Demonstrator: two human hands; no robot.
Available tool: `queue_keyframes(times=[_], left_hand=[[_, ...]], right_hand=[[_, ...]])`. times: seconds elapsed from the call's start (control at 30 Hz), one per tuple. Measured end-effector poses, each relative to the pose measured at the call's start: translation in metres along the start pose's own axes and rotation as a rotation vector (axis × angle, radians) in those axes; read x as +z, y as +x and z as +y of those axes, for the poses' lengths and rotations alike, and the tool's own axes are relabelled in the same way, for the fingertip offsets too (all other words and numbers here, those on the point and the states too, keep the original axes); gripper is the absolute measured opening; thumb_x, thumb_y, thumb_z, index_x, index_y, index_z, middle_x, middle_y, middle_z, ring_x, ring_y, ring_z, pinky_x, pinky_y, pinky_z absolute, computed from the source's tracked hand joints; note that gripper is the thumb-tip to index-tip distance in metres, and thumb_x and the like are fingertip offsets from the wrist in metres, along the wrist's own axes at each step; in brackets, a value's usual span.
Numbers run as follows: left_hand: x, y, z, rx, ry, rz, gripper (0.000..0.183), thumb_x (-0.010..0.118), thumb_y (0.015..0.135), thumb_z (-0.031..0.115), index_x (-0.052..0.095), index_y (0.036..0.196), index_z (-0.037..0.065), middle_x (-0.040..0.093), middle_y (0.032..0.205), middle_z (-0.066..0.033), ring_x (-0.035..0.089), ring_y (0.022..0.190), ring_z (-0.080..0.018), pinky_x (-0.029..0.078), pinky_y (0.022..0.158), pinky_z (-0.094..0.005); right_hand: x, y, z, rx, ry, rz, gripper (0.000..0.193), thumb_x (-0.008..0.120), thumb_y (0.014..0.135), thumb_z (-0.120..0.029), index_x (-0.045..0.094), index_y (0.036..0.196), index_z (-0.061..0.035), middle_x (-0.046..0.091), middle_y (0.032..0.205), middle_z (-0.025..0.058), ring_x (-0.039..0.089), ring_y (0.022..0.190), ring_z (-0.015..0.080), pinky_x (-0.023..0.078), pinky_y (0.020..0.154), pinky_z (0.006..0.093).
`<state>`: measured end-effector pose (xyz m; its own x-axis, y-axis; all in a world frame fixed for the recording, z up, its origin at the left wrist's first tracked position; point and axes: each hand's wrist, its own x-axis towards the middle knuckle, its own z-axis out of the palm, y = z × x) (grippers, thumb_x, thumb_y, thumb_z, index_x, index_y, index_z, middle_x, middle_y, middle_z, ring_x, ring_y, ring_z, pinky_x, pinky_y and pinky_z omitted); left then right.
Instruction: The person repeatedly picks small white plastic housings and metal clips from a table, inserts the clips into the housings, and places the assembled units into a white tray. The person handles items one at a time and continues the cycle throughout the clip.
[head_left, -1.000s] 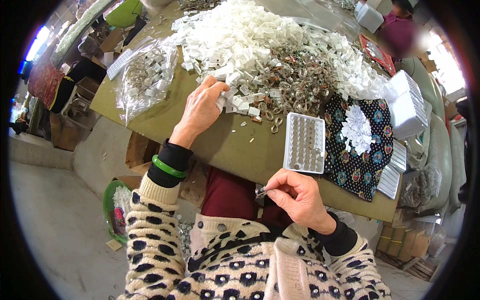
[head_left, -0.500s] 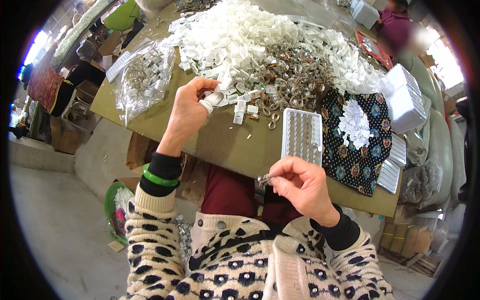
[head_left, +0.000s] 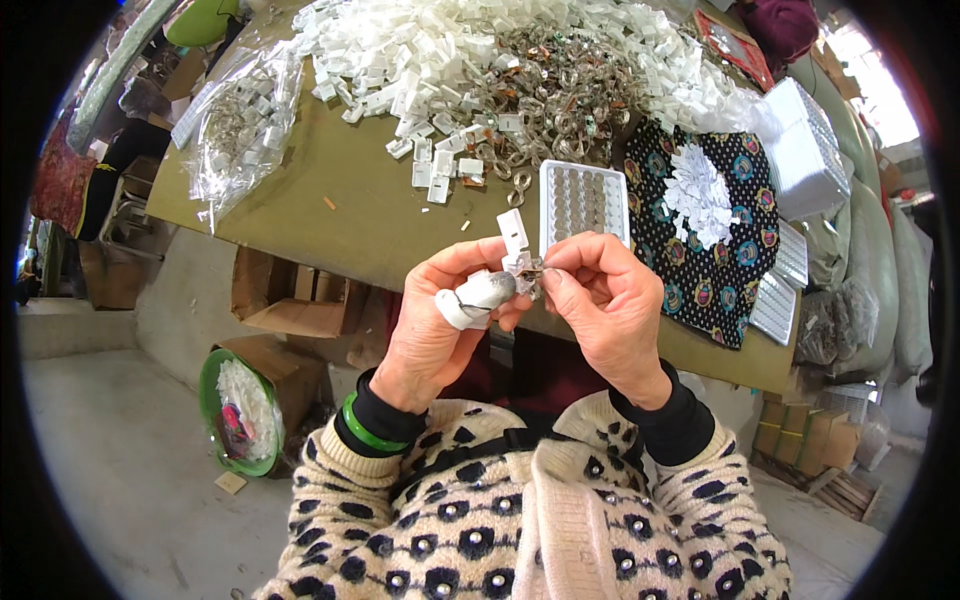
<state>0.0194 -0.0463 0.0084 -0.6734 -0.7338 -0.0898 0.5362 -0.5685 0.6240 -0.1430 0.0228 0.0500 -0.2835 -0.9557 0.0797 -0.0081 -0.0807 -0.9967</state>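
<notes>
My left hand [head_left: 420, 325] is closed on a small white plastic case [head_left: 513, 232], its upper part standing up past the fingers. White wrapping [head_left: 462, 308] covers the thumb, whose tip looks grey and worn. Close against it, my right hand [head_left: 612, 310] pinches a small clear and metallic piece [head_left: 532, 280] at the case; fingertips partly hide both. Beyond the hands, a white tray [head_left: 545, 205] holds rows of round clear pieces. Several loose white cases [head_left: 438, 180] lie on the table, in front of a heap of brownish clear parts [head_left: 560, 90].
A big heap of white plastic pieces [head_left: 390, 50] covers the table's far side. Left stands a clear bag [head_left: 240, 140] of parts. White slips [head_left: 698, 190] lie on a patterned dark cloth [head_left: 670, 300], beside a white tray stack [head_left: 805, 150]. A green basket [head_left: 208, 390] sits on the floor.
My left hand has come down and right from the heap's edge, bringing the white case to my right hand. The right hand has moved slightly up, and the view has shifted.
</notes>
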Motion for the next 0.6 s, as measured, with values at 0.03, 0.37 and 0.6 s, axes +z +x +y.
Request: queue_keyframes(times=[0.03, 0.37, 0.6], left_hand=[[0.0, 0.0, -0.002, -0.005, -0.027, 0.017, 0.029, 0.067, 0.092, 0.015, 0.066, 0.12, 0.008, 0.069, 0.105, -0.016, 0.068, 0.082, -0.0243, 0.054, 0.061, -0.0301], [0.004, 0.0, -0.01, 0.124, -0.035, 0.005, 0.027, 0.07, 0.087, 0.003, 0.067, 0.114, 0.005, 0.068, 0.1, -0.0138, 0.068, 0.082, -0.0217, 0.057, 0.064, -0.0301], [0.009, -0.003, -0.016, 0.264, 0.1, -0.025, 0.027, 0.072, 0.082, -0.007, 0.067, 0.107, 0.002, 0.064, 0.104, -0.0086, 0.066, 0.088, -0.0159, 0.058, 0.066, -0.0257]], right_hand=[[0.0, -0.001, 0.001, -0.03, 0.01, -0.005, 0.01, 0.063, 0.089, 0.006, 0.06, 0.097, 0.0016, 0.064, 0.091, 0.0041, 0.062, 0.076, 0.0052, 0.05, 0.066, 0.0195], [-0.006, -0.006, -0.011, 0.177, 0.209, 0.01, 0.004, 0.056, 0.092, 0.001, 0.058, 0.095, 0.0037, 0.063, 0.087, 0.0086, 0.051, 0.059, 0.0064, 0.049, 0.06, 0.0231], [-0.005, -0.011, -0.021, 0.305, 0.195, -0.031, 0.006, 0.063, 0.091, -0.001, 0.06, 0.096, 0.0011, 0.064, 0.08, 0.0029, 0.056, 0.064, 0.0039, 0.046, 0.057, 0.0202]])
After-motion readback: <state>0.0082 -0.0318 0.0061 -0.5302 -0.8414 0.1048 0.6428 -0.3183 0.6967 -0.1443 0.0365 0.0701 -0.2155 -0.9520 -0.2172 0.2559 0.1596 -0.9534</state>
